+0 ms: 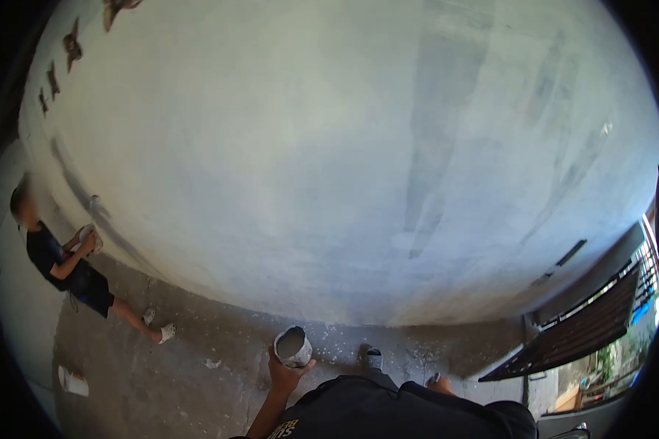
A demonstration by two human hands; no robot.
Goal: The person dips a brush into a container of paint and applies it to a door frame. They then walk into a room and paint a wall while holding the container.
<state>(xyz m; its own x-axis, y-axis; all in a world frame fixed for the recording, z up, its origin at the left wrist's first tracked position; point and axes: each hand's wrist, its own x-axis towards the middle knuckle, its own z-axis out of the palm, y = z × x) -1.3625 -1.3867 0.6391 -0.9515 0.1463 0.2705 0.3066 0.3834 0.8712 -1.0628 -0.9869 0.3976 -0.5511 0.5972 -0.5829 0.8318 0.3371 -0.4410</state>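
View: single, head-mounted, fisheye; dark circular vignette at all edges. Position: worn on the person's head, well above the grey concrete floor (198, 366). Direction: forward and downward, squarely facing the large pale grey plastered wall (344, 161), which is held near and fills most of the frame, bowed by the lens. Lower edge: the wearer's own dark-clothed torso, left hand (284, 377) and shoes are taken in from directly above. Left margin: a second person in dark clothes (58, 263) is seen at some distance, along the wall. Right margin: a dark metal railing (586, 329) is caught obliquely. Shared coverage: not applicable, one view only.
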